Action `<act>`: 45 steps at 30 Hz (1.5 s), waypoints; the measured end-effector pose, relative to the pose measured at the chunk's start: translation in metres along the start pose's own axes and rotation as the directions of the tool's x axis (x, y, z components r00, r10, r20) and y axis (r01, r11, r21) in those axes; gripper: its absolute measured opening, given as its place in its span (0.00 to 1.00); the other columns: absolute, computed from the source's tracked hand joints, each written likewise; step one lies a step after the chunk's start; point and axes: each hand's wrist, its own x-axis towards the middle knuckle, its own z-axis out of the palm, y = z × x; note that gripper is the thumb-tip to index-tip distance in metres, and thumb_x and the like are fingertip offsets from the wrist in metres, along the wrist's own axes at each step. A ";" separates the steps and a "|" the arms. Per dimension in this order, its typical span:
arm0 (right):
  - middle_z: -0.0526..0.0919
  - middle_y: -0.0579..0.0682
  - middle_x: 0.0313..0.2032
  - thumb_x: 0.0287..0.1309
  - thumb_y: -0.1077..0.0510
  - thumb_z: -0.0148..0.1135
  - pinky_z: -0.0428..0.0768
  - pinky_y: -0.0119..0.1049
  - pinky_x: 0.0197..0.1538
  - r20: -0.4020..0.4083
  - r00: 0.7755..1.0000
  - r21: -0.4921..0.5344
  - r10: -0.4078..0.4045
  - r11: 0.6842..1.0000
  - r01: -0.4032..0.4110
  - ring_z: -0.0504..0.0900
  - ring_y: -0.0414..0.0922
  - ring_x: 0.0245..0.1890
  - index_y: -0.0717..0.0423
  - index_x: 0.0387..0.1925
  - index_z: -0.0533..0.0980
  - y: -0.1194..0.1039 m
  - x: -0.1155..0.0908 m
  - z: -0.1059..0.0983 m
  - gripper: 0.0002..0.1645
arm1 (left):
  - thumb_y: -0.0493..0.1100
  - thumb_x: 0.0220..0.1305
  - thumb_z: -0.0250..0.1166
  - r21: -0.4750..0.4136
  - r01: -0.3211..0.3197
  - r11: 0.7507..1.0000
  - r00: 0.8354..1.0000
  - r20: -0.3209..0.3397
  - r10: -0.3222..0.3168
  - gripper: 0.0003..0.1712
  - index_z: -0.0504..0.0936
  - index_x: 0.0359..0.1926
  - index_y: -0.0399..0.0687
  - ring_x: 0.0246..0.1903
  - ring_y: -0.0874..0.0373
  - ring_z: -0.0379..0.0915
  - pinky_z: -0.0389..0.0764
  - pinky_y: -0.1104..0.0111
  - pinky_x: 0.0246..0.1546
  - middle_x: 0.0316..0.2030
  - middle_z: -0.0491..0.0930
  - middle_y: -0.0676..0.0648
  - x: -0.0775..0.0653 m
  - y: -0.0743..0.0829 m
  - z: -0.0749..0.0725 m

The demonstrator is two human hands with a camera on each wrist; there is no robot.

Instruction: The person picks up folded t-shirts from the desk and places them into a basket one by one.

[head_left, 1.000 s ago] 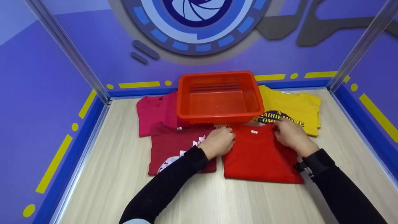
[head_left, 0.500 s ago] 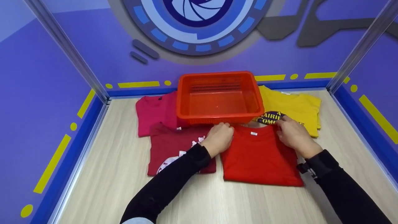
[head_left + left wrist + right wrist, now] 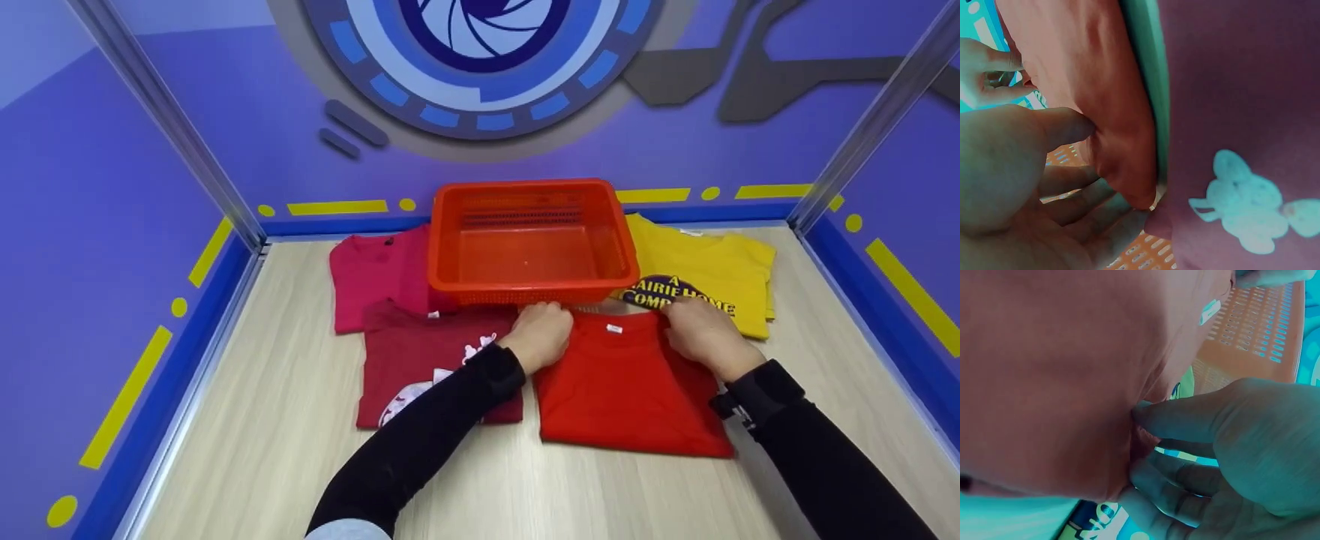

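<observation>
1. L hand (image 3: 541, 336): fingers (image 3: 1112, 239) pinch the red shirt (image 3: 626, 397) at its top L corner, thumb on one side, the rest on the other.
2. R hand (image 3: 706, 337): fingers (image 3: 1157, 498) pinch the same shirt at its top R corner.
3. So the red shirt is btwn both hands' fingers & spreads from them twd the person, w/ a white tag (image 3: 614, 328) up top btwn them.
4. Red basket (image 3: 525, 287): just past the L fingers, w/ lots of holes.
5. Maroon shirt (image 3: 412, 345): L of the L fingers, near.
6. Pink shirt (image 3: 375, 281): farther off, past the L fingers & to the L.
7. Yellow shirt (image 3: 716, 262): just past the R fingers.
8. Worktop (image 3: 285, 450): under the shirts & fingers.
</observation>
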 end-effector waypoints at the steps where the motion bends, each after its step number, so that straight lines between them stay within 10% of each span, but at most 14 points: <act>1: 0.87 0.70 0.50 0.69 0.63 0.66 0.84 0.66 0.54 0.006 1.000 -0.002 0.000 1.000 0.000 0.83 0.63 0.44 0.66 0.51 0.85 0.000 0.001 -0.001 0.13 | 0.43 0.73 0.66 0.003 0.010 1.000 1.000 0.009 -0.010 0.10 0.93 0.40 0.47 0.44 0.43 0.89 0.89 0.51 0.38 0.44 0.90 0.43 0.001 0.001 -0.001; 9: 0.86 0.70 0.46 0.68 0.62 0.68 0.83 0.65 0.55 0.048 0.998 0.019 0.032 0.999 -0.033 0.81 0.62 0.42 0.68 0.49 0.84 0.004 0.006 -0.008 0.13 | 0.40 0.73 0.67 -0.114 0.093 0.989 0.989 0.126 -0.079 0.09 0.87 0.33 0.45 0.41 0.51 0.85 0.88 0.59 0.45 0.44 0.89 0.44 -0.005 0.013 -0.038; 15: 0.86 0.72 0.49 0.70 0.58 0.70 0.82 0.68 0.59 0.067 0.996 0.012 0.050 0.999 -0.051 0.81 0.64 0.45 0.70 0.54 0.83 0.007 0.002 -0.003 0.20 | 0.42 0.69 0.71 -0.168 0.104 0.980 0.989 0.120 -0.085 0.14 0.79 0.27 0.48 0.35 0.55 0.78 0.84 0.62 0.41 0.38 0.87 0.46 -0.007 0.017 -0.034; 22: 0.84 0.63 0.36 0.70 0.51 0.70 0.78 0.62 0.55 0.051 0.999 -0.038 -0.008 0.999 0.010 0.79 0.63 0.44 0.63 0.31 0.82 0.011 -0.002 0.003 0.18 | 0.47 0.67 0.73 -0.239 0.120 0.964 0.990 0.103 -0.097 0.19 0.75 0.23 0.50 0.30 0.56 0.73 0.75 0.65 0.33 0.28 0.77 0.51 -0.009 0.014 -0.028; 31: 0.83 0.59 0.39 0.74 0.52 0.65 0.79 0.49 0.45 0.026 1.000 0.201 -0.015 0.980 0.010 0.80 0.55 0.39 0.67 0.54 0.80 0.019 -0.009 -0.018 0.22 | 0.44 0.68 0.73 -0.432 0.092 0.897 0.994 0.092 -0.057 0.15 0.87 0.53 0.47 0.34 0.58 0.75 0.76 0.69 0.37 0.39 0.84 0.51 -0.012 0.001 -0.040; 35: 0.85 0.58 0.41 0.74 0.53 0.67 0.79 0.47 0.45 -0.030 0.997 0.278 -0.066 0.958 0.072 0.80 0.54 0.41 0.65 0.57 0.80 0.023 -0.013 -0.031 0.20 | 0.45 0.66 0.75 -0.495 0.056 0.867 0.998 0.064 -0.028 0.12 0.86 0.49 0.51 0.32 0.59 0.75 0.77 0.70 0.37 0.36 0.83 0.53 -0.011 -0.005 -0.041; 45: 0.90 0.58 0.50 0.77 0.52 0.69 0.80 0.26 0.45 -0.196 0.980 0.427 -0.022 0.898 0.106 0.83 0.49 0.45 0.53 0.59 0.84 0.020 -0.034 -0.071 0.16 | 0.40 0.66 0.72 -0.547 -0.076 0.834 0.997 -0.064 0.049 0.09 0.87 0.47 0.53 0.32 0.58 0.76 0.76 0.70 0.36 0.35 0.85 0.52 -0.033 -0.019 -0.109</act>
